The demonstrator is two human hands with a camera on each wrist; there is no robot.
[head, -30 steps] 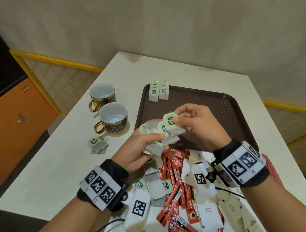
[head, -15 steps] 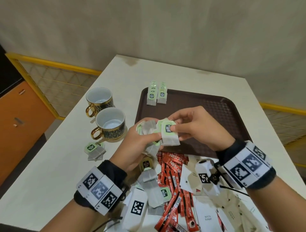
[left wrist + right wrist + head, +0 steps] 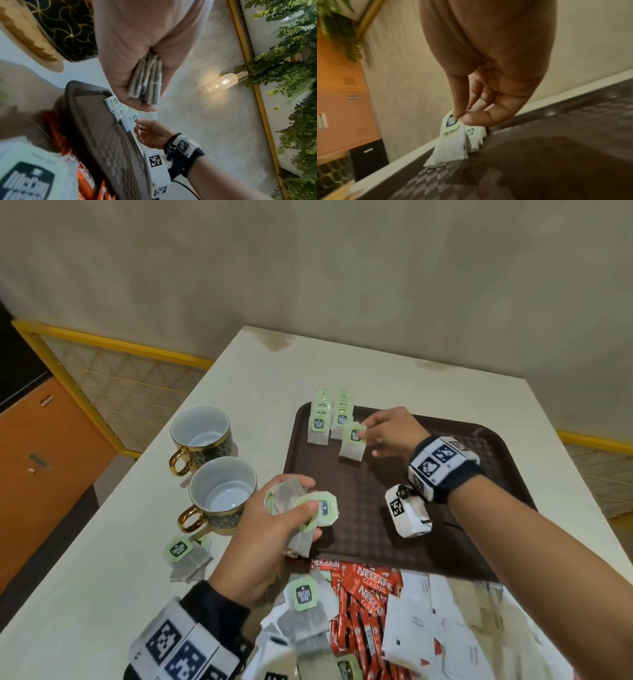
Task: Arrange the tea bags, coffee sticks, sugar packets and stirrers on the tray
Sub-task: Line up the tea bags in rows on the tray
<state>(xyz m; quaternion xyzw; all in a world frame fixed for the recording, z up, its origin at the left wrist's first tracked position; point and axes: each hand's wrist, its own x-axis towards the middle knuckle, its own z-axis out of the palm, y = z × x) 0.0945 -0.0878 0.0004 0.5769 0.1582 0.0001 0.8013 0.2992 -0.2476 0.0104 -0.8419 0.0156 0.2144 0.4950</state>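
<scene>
The right hand (image 3: 388,433) pinches 1 tea bag (image 3: 352,445) by its green tag, thumb against fingertip, with the bag's lower edge touching the tray (image 3: 479,446). A second ago this bag was being pulled from the bundle near the body; now it has been carried to the tray's far left corner, just beside the 2 rows of tea bags (image 3: 330,419) already there, so a 3rd row looks about to start. The left hand (image 3: 274,529) grips the remaining bundle of tea bags (image 3: 298,508) over the tray's near left edge, close to the nearer of the 2 cups (image 3: 219,494).

Most of the tray lies bare to the right, so there is room. The rows sit right at the far rim, though, and the pile of coffee sticks (image 3: 370,597) and sugar packets (image 3: 428,628) crowds the desk (image 3: 102,559) against the near rim.
</scene>
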